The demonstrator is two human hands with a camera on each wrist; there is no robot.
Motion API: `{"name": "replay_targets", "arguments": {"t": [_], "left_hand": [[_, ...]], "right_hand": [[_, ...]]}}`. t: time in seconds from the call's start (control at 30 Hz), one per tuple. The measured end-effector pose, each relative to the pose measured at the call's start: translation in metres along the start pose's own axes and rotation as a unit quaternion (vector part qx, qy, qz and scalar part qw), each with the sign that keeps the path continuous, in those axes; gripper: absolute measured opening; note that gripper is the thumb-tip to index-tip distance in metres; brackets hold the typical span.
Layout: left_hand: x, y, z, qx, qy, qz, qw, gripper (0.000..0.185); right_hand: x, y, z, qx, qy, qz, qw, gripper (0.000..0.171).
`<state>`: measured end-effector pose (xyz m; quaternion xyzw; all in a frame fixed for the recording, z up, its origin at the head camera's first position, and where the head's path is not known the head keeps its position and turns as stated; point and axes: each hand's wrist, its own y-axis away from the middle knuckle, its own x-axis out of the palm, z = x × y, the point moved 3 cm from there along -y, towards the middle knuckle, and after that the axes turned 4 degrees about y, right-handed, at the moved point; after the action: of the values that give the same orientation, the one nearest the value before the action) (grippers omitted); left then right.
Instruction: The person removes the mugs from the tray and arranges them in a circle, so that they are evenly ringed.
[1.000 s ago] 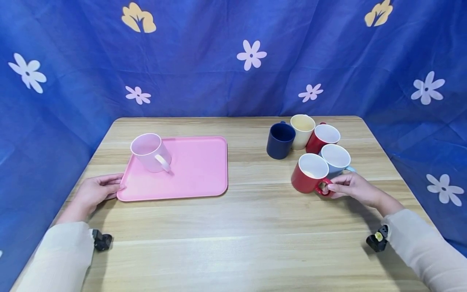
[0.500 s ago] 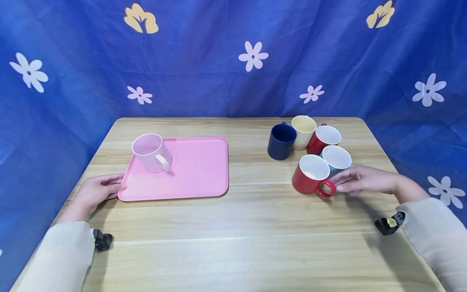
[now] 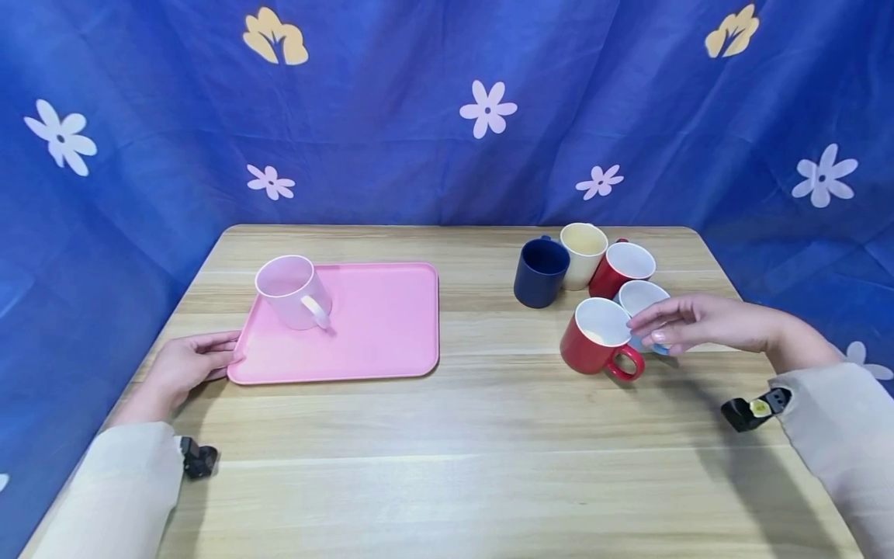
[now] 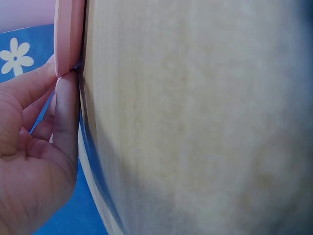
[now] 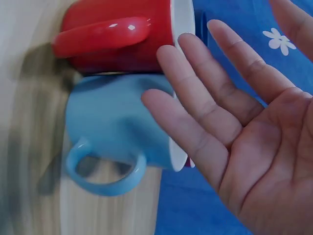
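Note:
My left hand [image 3: 187,366] pinches the near left corner of a pink tray [image 3: 377,326]; in the left wrist view the tray's rim [image 4: 68,39] sits between thumb and fingers. On the tray's left part stands a pale pink mug [image 3: 293,293]. My right hand [image 3: 705,324] hovers over a light blue mug [image 3: 637,295], holding nothing, its fingers spread in the right wrist view. There the light blue mug [image 5: 117,117] lies just beside the front red mug [image 5: 117,36]. In the head view that red mug [image 3: 587,349] stands upright, handle toward my right hand.
Behind these stand a second red mug [image 3: 615,276], a cream mug [image 3: 583,256] and a dark blue mug [image 3: 539,276], close together at the back right of the wooden table [image 3: 447,458]. A blue flowered cloth [image 3: 391,101] hangs behind and at both sides.
My right hand has let go of the front red mug's handle, drawn back to the right and risen over the light blue mug. The left hand and tray stay put.

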<state>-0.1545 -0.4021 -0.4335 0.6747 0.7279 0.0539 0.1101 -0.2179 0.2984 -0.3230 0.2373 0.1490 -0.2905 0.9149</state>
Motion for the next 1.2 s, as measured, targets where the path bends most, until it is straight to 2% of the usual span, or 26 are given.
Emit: {"name": "replay_targets", "arguments": {"t": [0.27,0.57,0.73,0.93,1.2], "left_hand": [[-0.001,0.0,0.0,-0.007,-0.012,-0.005,0.9999,0.028],[0.005,0.0,-0.004,-0.01,-0.012,0.003,0.9999,0.031],[0.006,0.001,-0.006,-0.003,-0.034,0.001,0.9994,0.037],[0.004,0.002,-0.007,0.005,-0.003,0.005,1.0,0.031],[0.001,0.003,-0.005,0.006,0.003,0.002,1.0,0.033]], "right_hand": [[0.002,-0.022,0.015,-0.039,0.006,-0.014,0.999,0.038],[0.019,-0.065,0.03,-0.081,-0.015,-0.029,0.996,0.042],[0.03,-0.093,0.042,-0.075,-0.045,-0.029,0.996,0.046],[0.045,-0.126,0.062,-0.079,-0.053,-0.037,0.995,0.049],[0.068,-0.17,0.081,-0.094,-0.046,-0.03,0.994,0.047]]}}
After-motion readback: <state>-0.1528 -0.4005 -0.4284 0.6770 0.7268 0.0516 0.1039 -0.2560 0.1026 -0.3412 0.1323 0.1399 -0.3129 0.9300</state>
